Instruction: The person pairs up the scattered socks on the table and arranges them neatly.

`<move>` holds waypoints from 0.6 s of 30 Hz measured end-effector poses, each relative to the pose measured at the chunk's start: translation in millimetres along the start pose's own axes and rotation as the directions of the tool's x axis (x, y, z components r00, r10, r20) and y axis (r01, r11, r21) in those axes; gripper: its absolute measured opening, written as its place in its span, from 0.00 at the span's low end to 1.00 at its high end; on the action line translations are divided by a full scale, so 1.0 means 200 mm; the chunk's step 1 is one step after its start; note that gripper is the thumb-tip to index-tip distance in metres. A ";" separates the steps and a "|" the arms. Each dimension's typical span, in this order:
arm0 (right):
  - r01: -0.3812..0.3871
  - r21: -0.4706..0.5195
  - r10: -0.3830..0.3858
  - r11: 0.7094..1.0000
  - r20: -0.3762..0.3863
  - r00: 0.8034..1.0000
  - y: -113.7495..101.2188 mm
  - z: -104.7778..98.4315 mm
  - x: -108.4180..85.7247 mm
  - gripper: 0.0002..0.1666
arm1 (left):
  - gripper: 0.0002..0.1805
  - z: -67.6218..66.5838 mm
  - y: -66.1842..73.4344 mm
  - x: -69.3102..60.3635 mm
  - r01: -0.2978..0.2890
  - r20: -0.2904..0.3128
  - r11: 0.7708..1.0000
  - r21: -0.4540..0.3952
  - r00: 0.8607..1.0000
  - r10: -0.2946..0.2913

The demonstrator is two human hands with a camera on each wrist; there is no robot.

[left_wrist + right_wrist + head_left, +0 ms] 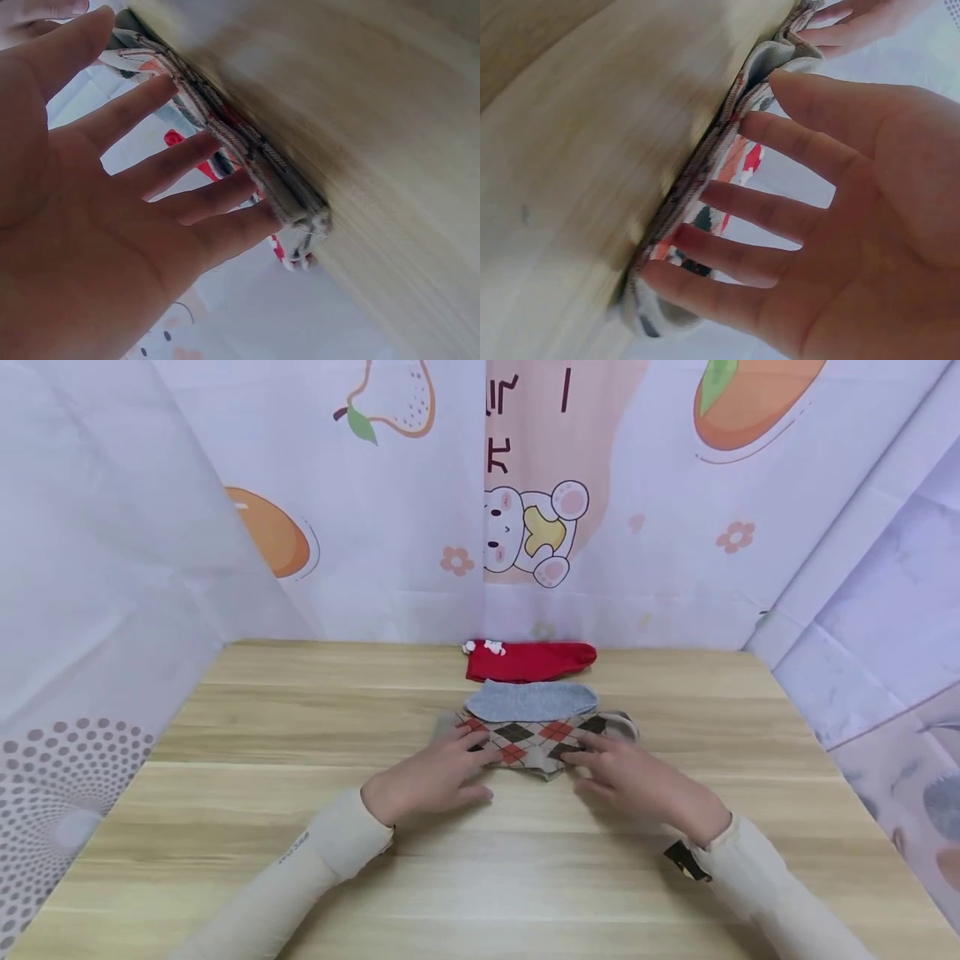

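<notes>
An argyle sock pair (534,740), beige with red and dark diamonds, lies flat across the table. On its left end rest the fingertips of my left hand (442,770), spread and nearly straight. My right hand (637,777) touches the right end in the same way, fingers extended. In both wrist views the stacked layers of the argyle socks (262,165) show at the edge, with the fingers lying over them. Just behind lies a grey sock (531,700), touching or slightly overlapping the argyle one. Farther back is a red sock (536,662) with a white figure at its cuff.
The wooden table (300,710) ends at a printed curtain (375,585) right behind the red sock. More printed cloth (97,568) hangs along the left side, and a pale panel (885,610) stands on the right.
</notes>
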State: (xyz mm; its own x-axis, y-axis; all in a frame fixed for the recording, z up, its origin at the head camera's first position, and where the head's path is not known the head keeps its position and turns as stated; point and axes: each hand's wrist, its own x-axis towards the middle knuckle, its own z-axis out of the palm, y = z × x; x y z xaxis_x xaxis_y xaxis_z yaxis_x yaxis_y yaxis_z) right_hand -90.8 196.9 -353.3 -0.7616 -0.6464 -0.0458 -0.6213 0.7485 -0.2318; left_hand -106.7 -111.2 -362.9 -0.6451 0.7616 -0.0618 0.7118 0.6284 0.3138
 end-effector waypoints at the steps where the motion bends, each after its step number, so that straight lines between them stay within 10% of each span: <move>1: 0.001 -0.004 -0.001 1.000 0.002 1.000 0.00 0.01 0.00 0.23 | 0.30 0.00 0.00 0.00 -0.001 0.005 1.000 0.006 1.000 0.001; 8: 0.027 -0.006 -0.027 1.000 -0.002 1.000 -0.05 0.01 -0.02 0.21 | 0.27 -0.01 0.03 -0.01 -0.005 0.025 0.999 0.040 1.000 0.004; 12: 0.050 -0.040 -0.053 0.998 -0.075 0.996 -0.05 -0.01 -0.01 0.18 | 0.24 0.00 0.02 -0.02 -0.031 -0.080 0.998 0.054 0.996 0.036; 18: -0.020 -0.127 -0.020 0.992 -0.302 0.953 -0.04 -0.07 -0.07 0.28 | 0.34 -0.05 -0.01 -0.08 0.004 -0.389 0.976 0.220 0.917 0.084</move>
State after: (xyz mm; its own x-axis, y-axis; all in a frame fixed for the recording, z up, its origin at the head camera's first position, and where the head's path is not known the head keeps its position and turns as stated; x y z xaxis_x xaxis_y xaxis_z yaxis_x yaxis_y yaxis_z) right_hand -77.7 202.9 -337.3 -0.7692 -0.5860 0.2548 -0.6245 0.7739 -0.1055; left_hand -99.8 -126.1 -352.5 -0.6398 0.6900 0.3384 0.7531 0.6506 0.0975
